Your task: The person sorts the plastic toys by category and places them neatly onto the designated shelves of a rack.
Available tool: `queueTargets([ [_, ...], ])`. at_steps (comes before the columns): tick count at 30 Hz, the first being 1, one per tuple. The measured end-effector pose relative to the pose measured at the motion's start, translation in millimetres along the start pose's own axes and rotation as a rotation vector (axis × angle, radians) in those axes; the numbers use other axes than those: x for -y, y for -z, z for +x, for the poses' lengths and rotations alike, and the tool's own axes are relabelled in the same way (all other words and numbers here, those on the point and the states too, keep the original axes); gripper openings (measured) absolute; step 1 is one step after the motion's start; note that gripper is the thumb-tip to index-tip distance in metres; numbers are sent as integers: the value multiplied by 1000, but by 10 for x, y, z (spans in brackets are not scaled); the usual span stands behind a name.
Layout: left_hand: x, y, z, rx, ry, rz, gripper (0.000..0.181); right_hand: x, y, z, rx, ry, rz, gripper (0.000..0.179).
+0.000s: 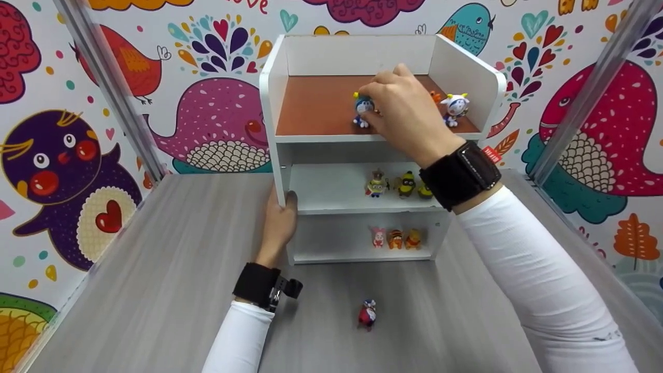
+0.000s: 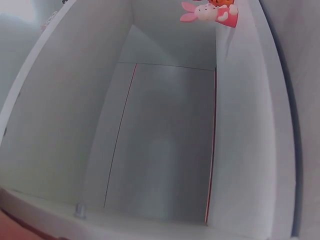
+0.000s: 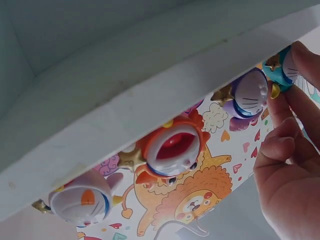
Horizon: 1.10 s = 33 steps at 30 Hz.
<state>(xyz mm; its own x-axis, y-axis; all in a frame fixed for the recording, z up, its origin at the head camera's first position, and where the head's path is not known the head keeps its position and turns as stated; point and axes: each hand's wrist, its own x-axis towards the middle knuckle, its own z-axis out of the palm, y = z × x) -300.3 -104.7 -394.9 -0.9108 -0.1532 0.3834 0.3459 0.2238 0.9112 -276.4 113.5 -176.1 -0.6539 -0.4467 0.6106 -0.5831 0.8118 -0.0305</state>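
On the brown top board of a small white shelf unit (image 1: pixel 316 106), my right hand (image 1: pixel 406 111) pinches a blue cartoon-cat figurine (image 1: pixel 363 109) with yellow horns between thumb and fingers. The right wrist view shows this teal-blue figurine (image 3: pixel 286 70) at the end of a row. Beside it stand a purple figurine (image 3: pixel 250 93), an orange one (image 3: pixel 172 147) and a white one (image 3: pixel 82 200). My left hand (image 1: pixel 279 220) grips the unit's left side panel, thumb at the front edge; its other fingers are hidden.
Yellow minion-like figurines (image 1: pixel 406 185) stand on the middle shelf. Below them are a pink piglet figurine (image 1: pixel 378 238), a tiger (image 1: pixel 395 239) and a yellow bear (image 1: pixel 413 239). A red-and-blue figurine (image 1: pixel 367 314) is on the grey table (image 1: pixel 207 259) in front. Patterned walls surround the table.
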Motion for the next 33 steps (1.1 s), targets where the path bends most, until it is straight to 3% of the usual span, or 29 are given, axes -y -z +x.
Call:
queueTargets([
  [10, -5, -4, 10, 11, 5, -26, 58, 6, 73, -7, 4, 10, 70, 38],
  [15, -5, 1, 13, 9, -5, -27, 57, 40, 127, -103, -84, 28, 91, 40],
  [19, 10, 3, 14, -4, -21, -24, 57, 79, 104, -304, -211, 137, 123, 33],
  [22, 15, -2, 13, -21, -17, -9, 56, 95, 27, -541, -230, 265, 159, 25],
  [24, 22, -8, 15, -22, -1, -4, 55, 94, -62, -740, -148, 369, 194, 24],
  [27, 19, -17, 27, -18, 16, -9, 55, 77, -281, -1055, 97, 482, 266, 24],
  [30, 28, -21, 18, -10, 22, -11, 56, 69, -585, -1359, 383, 467, 288, 26],
  [33, 30, -12, 5, -10, 19, -11, 57, 72, -891, -1593, 608, 367, 298, 32],
])
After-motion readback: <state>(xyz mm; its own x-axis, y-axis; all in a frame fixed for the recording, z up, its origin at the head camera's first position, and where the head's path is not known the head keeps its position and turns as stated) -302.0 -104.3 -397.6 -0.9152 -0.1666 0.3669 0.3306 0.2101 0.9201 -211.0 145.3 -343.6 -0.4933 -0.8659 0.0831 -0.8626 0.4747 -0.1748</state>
